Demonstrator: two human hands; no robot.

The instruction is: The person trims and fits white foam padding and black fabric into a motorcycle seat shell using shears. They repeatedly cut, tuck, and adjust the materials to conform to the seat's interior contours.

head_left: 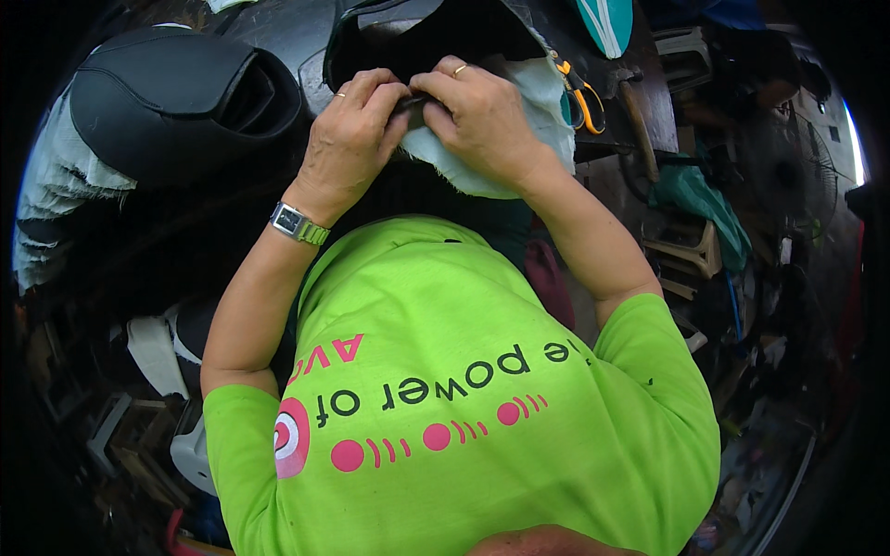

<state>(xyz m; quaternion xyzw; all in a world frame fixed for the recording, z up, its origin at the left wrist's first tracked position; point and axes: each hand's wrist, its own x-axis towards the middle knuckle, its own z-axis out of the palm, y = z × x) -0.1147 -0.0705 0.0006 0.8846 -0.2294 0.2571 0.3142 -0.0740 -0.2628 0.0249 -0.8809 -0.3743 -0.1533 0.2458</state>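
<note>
A black leather-like piece (pixel 436 35) is worked at the near edge of a dark tabletop (pixel 289 42), at the top centre of the view. Its near edge is pinched by both hands, seen from above: the left hand (pixel 350 144) and the right hand (pixel 489 119) are brought almost together, fingers curled, thumbs and fingertips closed on the edge. The exact contact is partly hidden by the fingers. A ring is worn on each hand, and a metal-banded wristwatch (pixel 298 223) on the left wrist. Pale blue-white cloth (pixel 549 97) with a frayed edge is spread beneath and beside the right hand, hanging over the tabletop's edge.

To the left, a rounded black padded cover (pixel 162 97) with a dark opening is set near the left hand, with layers of pale frayed fabric (pixel 79 176) below it. To the right of the cloth, scissors with orange-and-black handles (pixel 578 88) are laid just beside it, and next to them a hammer with a wooden handle (pixel 640 134). A teal piece with white stripes (pixel 603 26) is seen beyond.

A lime-green T-shirt (pixel 501 306) is worn. At right, a green plastic bag (pixel 712 206) is draped by a beige plastic chair (pixel 697 248).
</note>
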